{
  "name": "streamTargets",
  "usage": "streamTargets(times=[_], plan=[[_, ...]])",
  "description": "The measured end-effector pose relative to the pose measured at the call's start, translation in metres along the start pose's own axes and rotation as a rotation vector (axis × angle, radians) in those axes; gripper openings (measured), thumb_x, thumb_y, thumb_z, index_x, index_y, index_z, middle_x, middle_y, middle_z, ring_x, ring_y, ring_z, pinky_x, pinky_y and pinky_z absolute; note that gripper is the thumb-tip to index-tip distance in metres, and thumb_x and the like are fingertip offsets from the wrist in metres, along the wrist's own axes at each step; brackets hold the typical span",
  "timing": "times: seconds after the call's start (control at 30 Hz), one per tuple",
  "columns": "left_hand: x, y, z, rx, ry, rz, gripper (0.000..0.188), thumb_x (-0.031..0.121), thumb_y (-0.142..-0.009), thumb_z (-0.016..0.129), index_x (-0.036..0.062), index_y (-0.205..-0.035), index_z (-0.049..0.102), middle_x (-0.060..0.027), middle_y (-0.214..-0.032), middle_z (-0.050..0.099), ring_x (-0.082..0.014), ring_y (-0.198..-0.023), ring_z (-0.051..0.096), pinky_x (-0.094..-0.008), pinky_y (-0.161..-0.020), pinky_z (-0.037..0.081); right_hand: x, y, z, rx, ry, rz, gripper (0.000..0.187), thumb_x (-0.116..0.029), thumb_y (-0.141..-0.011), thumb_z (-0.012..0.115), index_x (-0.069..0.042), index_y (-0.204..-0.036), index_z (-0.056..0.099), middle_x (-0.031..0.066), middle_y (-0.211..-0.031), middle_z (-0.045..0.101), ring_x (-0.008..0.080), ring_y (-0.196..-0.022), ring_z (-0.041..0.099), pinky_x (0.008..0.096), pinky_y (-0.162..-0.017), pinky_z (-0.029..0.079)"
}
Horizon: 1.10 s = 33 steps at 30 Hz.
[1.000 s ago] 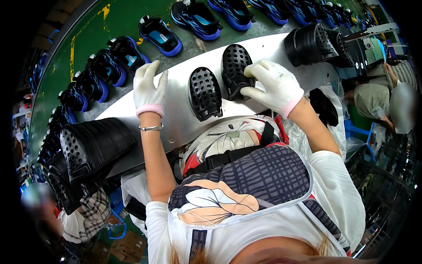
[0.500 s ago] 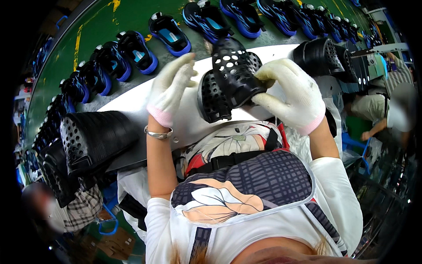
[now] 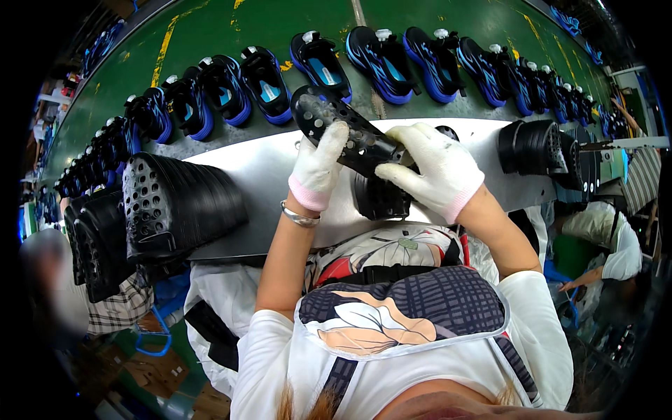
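Between my gloved hands is a black perforated plastic shoe insert point(image 3: 367, 145), tilted with its rounded end up to the left. My left hand point(image 3: 316, 168) grips its side, thumb up against the holed surface. My right hand point(image 3: 435, 171) pinches the lower right end with thumb and fingers. Below it, another black holed insert point(image 3: 381, 199) rests on the silvery metal bench point(image 3: 280, 192), partly hidden by the held one and my right hand. Part of a further black piece point(image 3: 446, 131) shows behind my right hand.
Nested stacks of black inserts stand at the bench's left point(image 3: 185, 203) and right point(image 3: 530, 147). Beyond the bench, a curved row of black-and-blue sneakers point(image 3: 381, 66) lines the green surface point(image 3: 210, 35). Other people sit at far left point(image 3: 115, 304) and far right point(image 3: 595, 224).
My left hand, earlier apart and empty, has taken hold of the insert. The insert has tipped from near upright to leaning left. The whole view has shifted somewhat.
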State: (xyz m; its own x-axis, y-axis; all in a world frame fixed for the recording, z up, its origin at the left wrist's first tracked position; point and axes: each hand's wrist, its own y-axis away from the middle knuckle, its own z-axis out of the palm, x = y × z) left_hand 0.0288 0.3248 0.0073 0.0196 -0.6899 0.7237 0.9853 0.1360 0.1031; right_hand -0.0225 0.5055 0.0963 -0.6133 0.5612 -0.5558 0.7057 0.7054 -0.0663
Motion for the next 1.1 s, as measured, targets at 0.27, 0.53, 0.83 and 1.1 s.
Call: streamTargets(times=[0.27,0.53,0.83,1.1], plan=[[0.000,-0.027,-0.015,0.023,-0.077,-0.023,0.029,0.026,-0.095,0.057,0.0066,-0.117,0.053,-0.0032,-0.102,0.060,-0.0168,-0.095,0.060,-0.0346,-0.082,0.051,0.008,-0.042,0.017,0.023,0.131,-0.006,0.036,-0.040,-0.082,0.063,-0.005,-0.086,0.057,0.0164,-0.081,0.062,0.0364,-0.077,0.062,0.0439,-0.067,0.050],[-0.006,-0.059,-0.044,0.092,-1.349,0.409,0.045,0.028,-0.079,0.070,0.0039,-0.114,0.056,-0.0188,-0.121,0.051,-0.0302,-0.106,0.056,-0.0364,-0.088,0.049,0.036,-0.115,-0.001,-0.290,0.241,0.246,0.051,-0.048,-0.081,0.056,0.001,-0.086,0.065,0.0221,-0.080,0.065,0.0378,-0.080,0.064,0.0424,-0.075,0.051],[-0.017,-0.095,-0.058,0.125,-1.626,0.257,0.033,0.024,-0.083,0.064,0.0080,-0.112,0.059,-0.0119,-0.113,0.055,-0.0339,-0.102,0.055,-0.0431,-0.084,0.048,0.023,-0.212,0.014,-0.505,0.491,0.222,0.047,-0.038,-0.078,0.054,0.002,-0.096,0.069,0.0237,-0.095,0.067,0.0352,-0.090,0.066,0.0394,-0.080,0.052],[0.005,-0.121,-0.051,0.099,-1.703,-0.333,0.038,0.039,-0.084,0.062,0.0116,-0.110,0.063,-0.0141,-0.106,0.067,-0.0338,-0.099,0.063,-0.0421,-0.082,0.052,0.017,-0.235,0.092,-0.523,0.558,0.272,0.031,-0.015,-0.081,0.063,-0.005,-0.111,0.067,0.0147,-0.112,0.067,0.0291,-0.105,0.065,0.0364,-0.086,0.053]])
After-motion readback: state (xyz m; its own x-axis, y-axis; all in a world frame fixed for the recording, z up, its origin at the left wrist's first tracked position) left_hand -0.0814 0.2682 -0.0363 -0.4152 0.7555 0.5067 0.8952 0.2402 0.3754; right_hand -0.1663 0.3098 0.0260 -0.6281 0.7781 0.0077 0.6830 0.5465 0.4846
